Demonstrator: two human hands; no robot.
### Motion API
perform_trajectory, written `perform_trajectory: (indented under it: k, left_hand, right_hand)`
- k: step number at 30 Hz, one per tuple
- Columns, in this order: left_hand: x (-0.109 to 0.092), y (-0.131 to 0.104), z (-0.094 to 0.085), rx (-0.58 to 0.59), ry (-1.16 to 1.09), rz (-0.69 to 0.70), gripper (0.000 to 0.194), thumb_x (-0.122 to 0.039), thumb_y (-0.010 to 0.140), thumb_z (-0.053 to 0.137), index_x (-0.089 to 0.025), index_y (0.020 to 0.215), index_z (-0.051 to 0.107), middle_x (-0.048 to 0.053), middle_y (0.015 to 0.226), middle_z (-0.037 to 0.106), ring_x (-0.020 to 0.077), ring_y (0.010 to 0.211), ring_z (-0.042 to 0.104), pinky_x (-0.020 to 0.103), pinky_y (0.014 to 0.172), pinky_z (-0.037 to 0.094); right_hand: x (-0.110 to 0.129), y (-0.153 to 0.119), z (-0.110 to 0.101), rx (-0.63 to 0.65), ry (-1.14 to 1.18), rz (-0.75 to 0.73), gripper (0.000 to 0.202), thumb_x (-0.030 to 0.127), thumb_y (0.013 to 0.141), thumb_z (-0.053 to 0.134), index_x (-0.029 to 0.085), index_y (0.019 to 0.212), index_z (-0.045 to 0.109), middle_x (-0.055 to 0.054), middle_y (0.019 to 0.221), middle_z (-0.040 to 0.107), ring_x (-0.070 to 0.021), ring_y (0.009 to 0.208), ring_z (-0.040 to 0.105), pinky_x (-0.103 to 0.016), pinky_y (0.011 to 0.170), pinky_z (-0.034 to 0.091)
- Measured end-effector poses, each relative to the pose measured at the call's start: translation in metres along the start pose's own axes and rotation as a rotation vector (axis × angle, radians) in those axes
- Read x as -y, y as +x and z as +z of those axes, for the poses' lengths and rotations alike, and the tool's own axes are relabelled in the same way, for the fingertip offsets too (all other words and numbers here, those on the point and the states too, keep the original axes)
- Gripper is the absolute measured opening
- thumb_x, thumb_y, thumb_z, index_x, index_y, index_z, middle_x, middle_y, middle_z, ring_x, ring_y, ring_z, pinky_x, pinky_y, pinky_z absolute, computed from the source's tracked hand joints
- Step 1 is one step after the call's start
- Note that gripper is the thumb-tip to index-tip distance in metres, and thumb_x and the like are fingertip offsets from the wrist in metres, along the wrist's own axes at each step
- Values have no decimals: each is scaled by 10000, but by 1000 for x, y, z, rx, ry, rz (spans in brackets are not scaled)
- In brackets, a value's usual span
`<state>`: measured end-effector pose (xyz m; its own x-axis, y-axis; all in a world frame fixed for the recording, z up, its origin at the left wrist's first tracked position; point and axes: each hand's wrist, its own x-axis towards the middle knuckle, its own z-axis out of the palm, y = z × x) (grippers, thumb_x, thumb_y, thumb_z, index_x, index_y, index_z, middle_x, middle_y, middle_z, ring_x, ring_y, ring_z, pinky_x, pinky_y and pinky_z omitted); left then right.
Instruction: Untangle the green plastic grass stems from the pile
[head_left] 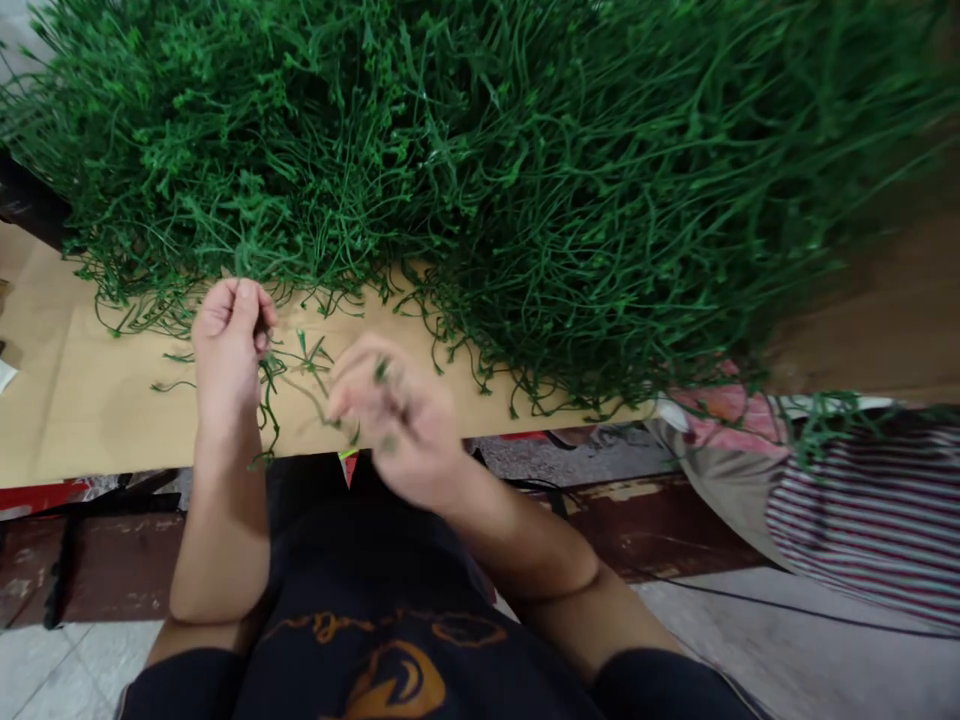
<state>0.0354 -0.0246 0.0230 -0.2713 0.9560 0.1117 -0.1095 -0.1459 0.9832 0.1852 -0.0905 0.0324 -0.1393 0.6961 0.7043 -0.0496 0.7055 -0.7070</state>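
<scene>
A large heap of thin, branching green stems [420,150], plastic-looking with small knobs at their tips, spreads along the far side of a tan tabletop [97,400]. At the heap's near edge, my left hand [234,325] is closed in a pinch; green stems hang out below its fingers. My right hand [409,425] is blurred by motion over the table's front edge, to the right of the left one. Its fingers are curled, with green bits showing between them. A few loose stems [304,350] lie on the table between the two hands.
To the right sits another person in a striped garment [870,520], close to the table. A brown cardboard-like surface [870,310] stands at the right. Under the table edge runs a worn dark-red beam [637,525], and a black cable [787,605] crosses the floor.
</scene>
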Motion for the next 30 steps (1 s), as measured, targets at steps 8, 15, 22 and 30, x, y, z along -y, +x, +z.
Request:
perform_trajectory:
  k: [8,15,22,30]
  left_hand:
    - [5,-23,10,230,-37,-238,268,-432,758,637,-165,774,623,-40,583,471,20,406,319,177,348,186]
    - [8,-30,19,437,133,-70,324,-421,647,739,-165,812,628,-17,709,541,75,621,473,204,572,398]
    - [10,-33,25,529,295,-9,252,-392,767,611,-145,721,598,7,702,561,111,699,513,243,677,420]
    - [18,-41,38,417,214,-57,204,-268,654,719,-163,757,578,-35,660,501,82,611,450,209,586,385]
  right_hand:
    - [-36,14,-21,-277,286,632,464,599,820,471,169,649,496,16,612,461,-35,497,407,-192,436,331]
    - [-52,19,-18,-347,375,722,466,611,820,458,173,661,485,28,600,461,-32,481,392,-190,433,321]
    - [-53,24,-18,-319,359,682,461,600,848,411,180,685,505,29,586,450,-44,515,427,-194,483,371]
    - [-54,26,-14,-319,296,654,464,600,848,405,175,689,502,24,628,464,-44,573,446,-184,549,420]
